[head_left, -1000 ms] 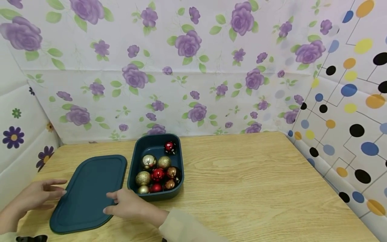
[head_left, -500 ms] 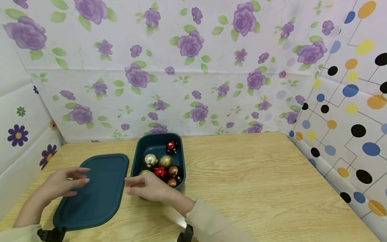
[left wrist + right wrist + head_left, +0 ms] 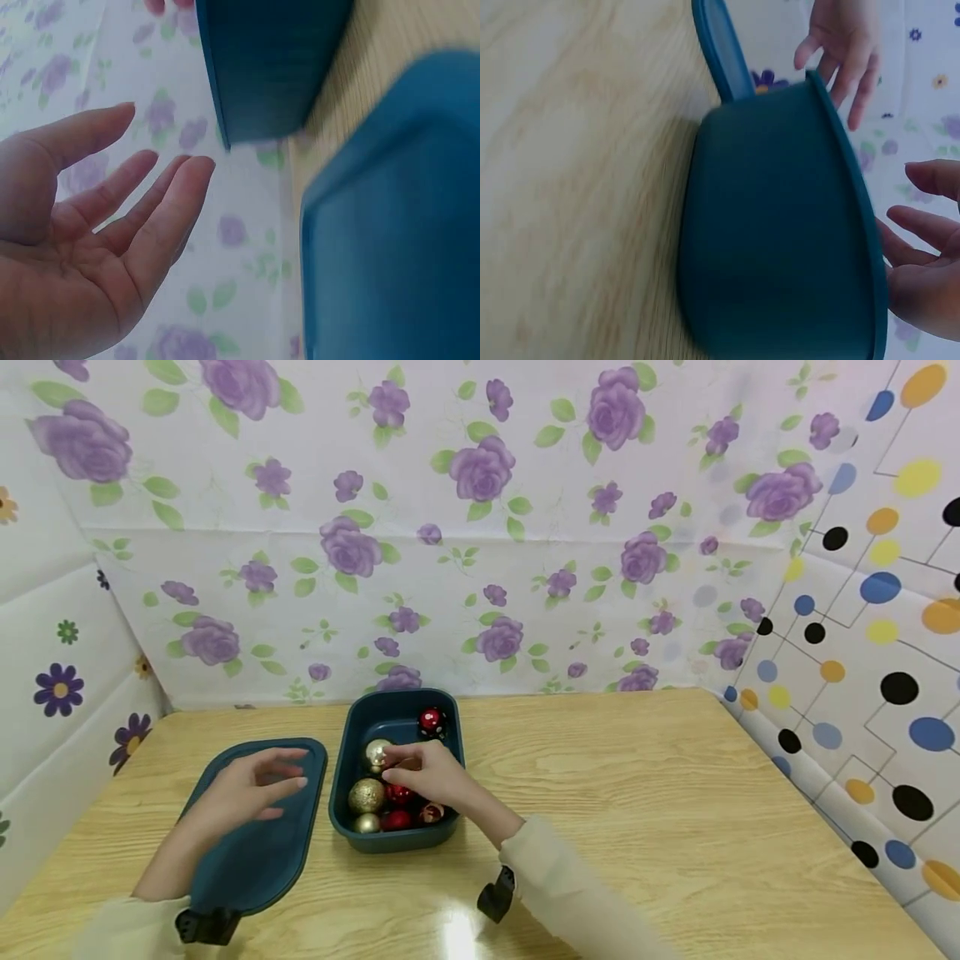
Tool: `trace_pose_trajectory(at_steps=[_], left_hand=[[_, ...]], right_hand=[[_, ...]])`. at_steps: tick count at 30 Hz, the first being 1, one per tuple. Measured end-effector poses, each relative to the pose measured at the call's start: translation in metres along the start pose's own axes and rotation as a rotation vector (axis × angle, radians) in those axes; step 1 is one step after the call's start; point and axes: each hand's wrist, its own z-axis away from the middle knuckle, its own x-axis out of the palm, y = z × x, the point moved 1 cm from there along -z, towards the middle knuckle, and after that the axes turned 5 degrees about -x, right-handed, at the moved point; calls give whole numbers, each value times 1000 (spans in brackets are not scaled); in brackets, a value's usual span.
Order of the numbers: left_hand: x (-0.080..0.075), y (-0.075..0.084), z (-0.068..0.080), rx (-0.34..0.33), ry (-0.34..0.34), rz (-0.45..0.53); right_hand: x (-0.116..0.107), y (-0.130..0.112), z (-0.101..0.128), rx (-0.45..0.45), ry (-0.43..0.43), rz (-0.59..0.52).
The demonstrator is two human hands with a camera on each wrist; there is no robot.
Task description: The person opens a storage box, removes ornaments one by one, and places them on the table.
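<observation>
My right hand (image 3: 435, 772) hung over the box (image 3: 397, 842), fingers parted around nothing, my left hand (image 3: 243, 787) loosely spread above the lid (image 3: 258, 860); the baubles (image 3: 367, 796), mostly toward the box's six o'clock, looked light, slick and fragile, best cupped round their middles

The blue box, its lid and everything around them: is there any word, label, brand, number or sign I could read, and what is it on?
None can be read in any view.
Box and lid: no lettering shows.
Baubles: any marking would be too small to read.
Black wrist devices: too small to tell.
Wall coverings: only printed flowers, leaves, dots and lines.
</observation>
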Motion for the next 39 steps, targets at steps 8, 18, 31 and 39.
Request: trace_pose_trajectory(at_steps=[8, 18, 31, 39], left_hand=[[26, 13, -13, -5, -6, 57], [44, 8, -28, -63, -76, 149], [48, 1, -30, -75, -101, 215], [47, -1, -30, -101, -79, 224]], right_hand=[[-13, 12, -8, -29, -29, 164], [-9, 17, -16, -56, -115, 422], [-2, 17, -24, -63, -183, 669], [1, 18, -25, -87, -173, 739]])
